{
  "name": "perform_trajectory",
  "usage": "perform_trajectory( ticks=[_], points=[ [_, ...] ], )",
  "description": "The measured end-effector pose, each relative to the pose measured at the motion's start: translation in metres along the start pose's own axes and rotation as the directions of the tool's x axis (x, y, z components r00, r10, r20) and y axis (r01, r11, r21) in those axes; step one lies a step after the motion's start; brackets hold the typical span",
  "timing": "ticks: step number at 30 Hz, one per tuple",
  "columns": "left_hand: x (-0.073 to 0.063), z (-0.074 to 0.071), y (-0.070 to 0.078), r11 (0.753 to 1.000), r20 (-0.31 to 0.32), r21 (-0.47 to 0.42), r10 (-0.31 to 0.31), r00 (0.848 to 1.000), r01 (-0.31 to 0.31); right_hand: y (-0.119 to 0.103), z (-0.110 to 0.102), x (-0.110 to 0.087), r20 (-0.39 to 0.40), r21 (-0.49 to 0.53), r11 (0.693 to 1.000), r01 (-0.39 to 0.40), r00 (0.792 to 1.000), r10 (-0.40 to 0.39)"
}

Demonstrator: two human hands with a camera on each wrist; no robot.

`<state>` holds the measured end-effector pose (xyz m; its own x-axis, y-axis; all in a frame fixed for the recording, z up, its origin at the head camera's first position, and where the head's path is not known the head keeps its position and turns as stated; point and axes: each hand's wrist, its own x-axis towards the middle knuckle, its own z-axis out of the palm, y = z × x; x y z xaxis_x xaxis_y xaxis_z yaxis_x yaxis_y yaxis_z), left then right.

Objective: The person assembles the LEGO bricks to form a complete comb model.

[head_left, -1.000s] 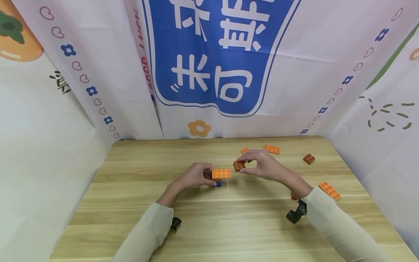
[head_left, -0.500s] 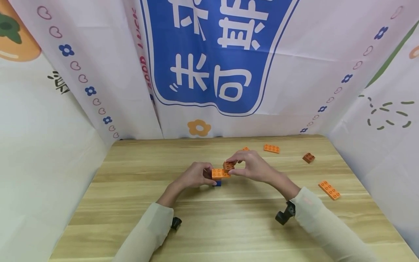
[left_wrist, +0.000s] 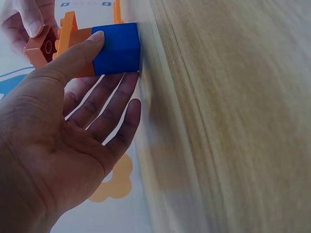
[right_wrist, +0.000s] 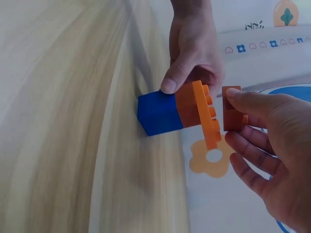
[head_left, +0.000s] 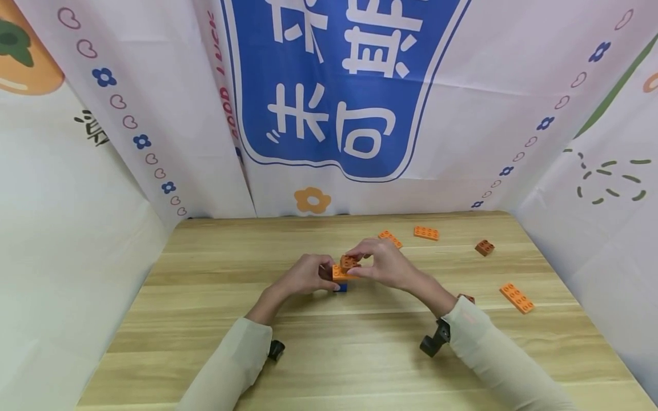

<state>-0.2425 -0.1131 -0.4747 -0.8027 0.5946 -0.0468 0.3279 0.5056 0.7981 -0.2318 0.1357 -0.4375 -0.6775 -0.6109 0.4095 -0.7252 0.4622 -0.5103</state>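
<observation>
A stack stands on the wooden table: a blue block at the bottom, a brown brick on it, and a flat orange plate brick with studs on top. My left hand holds this stack from the left; in the left wrist view its thumb presses along the blue block and the brick above. Between thumb and fingers, my right hand pinches a small brown studded brick. That brick hovers over the orange plate, and the right wrist view shows a narrow gap between them.
Orange plate bricks lie at the back, partly behind the right hand, and at the right. One loose brown brick lies back right, another by the right sleeve. Printed cloth walls the table's back and sides.
My right hand has carried the small brown brick leftward, from beside the stack to over the orange plate. My left hand keeps its hold on the stack in the same place.
</observation>
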Motion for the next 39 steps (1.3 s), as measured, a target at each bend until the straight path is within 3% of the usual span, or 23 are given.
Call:
perform_trajectory(
  ticks=[19,39],
  points=[
    [0.001,0.0,0.002,1.0,-0.004,0.002,0.013,1.0,-0.013,-0.004,0.014,0.007,0.014,-0.013,1.0,0.0,1.0,0.0],
    [0.0,0.0,-0.002,1.0,-0.008,0.004,0.015,1.0,-0.015,-0.002,0.013,0.009,0.035,-0.012,1.0,0.02,0.999,-0.02]
  ],
)
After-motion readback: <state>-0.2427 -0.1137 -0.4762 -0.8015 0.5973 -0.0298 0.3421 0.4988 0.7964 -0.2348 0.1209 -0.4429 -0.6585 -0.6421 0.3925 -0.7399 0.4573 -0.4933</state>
